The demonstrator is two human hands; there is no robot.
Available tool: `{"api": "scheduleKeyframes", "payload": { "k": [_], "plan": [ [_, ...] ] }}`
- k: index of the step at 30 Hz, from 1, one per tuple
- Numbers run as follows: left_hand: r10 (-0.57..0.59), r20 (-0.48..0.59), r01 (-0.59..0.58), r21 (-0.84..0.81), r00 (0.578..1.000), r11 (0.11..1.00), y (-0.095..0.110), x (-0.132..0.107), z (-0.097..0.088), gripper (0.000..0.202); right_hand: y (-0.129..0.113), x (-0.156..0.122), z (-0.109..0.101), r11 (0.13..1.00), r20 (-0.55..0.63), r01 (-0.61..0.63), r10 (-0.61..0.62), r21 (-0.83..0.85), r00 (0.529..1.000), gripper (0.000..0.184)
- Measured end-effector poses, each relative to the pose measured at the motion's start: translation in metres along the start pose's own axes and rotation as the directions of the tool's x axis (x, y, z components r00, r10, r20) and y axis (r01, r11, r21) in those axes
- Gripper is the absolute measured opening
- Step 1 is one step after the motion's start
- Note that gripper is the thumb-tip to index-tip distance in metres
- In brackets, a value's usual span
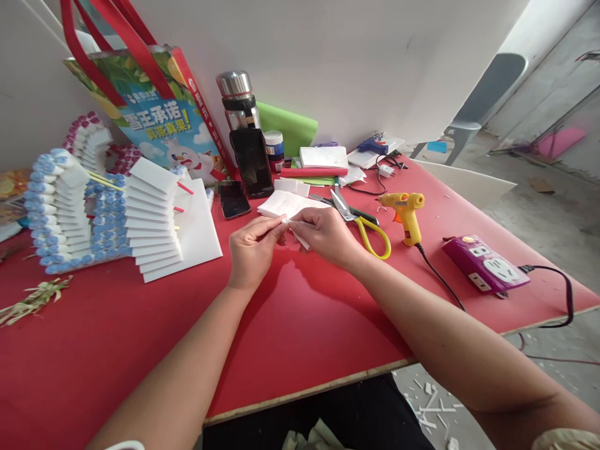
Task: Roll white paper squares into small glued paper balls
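Note:
Above the middle of the red table, my left hand (253,250) and my right hand (325,234) meet fingertip to fingertip. Both pinch one small white piece of paper or tissue (300,239), part of which sticks out below my right fingers. Just behind my hands lies a stack of white tissue sheets (288,204). Yellow-handled scissors (372,237) rest to the right of my right hand. On the left stands a white stepped model (152,222) of stacked white slabs, beside a part covered with blue-and-white rolls (49,212).
A yellow glue gun (403,215) and a purple power strip (485,262) with cables lie to the right. At the back are a thermos (237,100), two phones (252,162), a jar (274,149) and a colourful bag (154,119). Dried stalks (35,300) lie at the left.

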State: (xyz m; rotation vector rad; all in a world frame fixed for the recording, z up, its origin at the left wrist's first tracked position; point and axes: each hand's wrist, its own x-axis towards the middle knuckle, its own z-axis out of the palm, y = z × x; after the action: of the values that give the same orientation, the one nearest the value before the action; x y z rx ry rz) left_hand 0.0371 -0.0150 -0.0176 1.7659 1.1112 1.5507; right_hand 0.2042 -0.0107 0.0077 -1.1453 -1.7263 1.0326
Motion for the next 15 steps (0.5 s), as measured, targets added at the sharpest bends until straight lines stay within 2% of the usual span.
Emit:
{"api": "scheduleKeyframes", "payload": {
  "k": [5, 8, 12, 15],
  "plan": [
    [-0.011, 0.064, 0.007, 0.062, 0.998, 0.998, 0.002, -0.002, 0.001, 0.02, 0.002, 0.003, -0.004, 0.994, -0.006, 0.001, -0.002, -0.112, 1.0, 0.023],
    [-0.104, 0.096, 0.1, 0.045, 0.99, 0.994, 0.003, -0.001, -0.002, 0.019, 0.001, 0.004, -0.011, 0.982, 0.044, 0.035, -0.027, -0.185, 0.999, 0.021],
    [-0.257, 0.157, 0.269, -0.057, 0.953, 0.961, 0.002, 0.003, -0.008, 0.024, 0.001, 0.006, -0.022, 0.981, 0.173, 0.125, -0.099, -0.149, 0.98, 0.02],
    [-0.281, 0.233, 0.301, -0.051, 0.931, 0.952, 0.002, 0.004, -0.012, 0.033, 0.002, 0.006, -0.024, 0.989, 0.206, 0.129, -0.111, -0.076, 0.972, 0.02]
  ]
}}
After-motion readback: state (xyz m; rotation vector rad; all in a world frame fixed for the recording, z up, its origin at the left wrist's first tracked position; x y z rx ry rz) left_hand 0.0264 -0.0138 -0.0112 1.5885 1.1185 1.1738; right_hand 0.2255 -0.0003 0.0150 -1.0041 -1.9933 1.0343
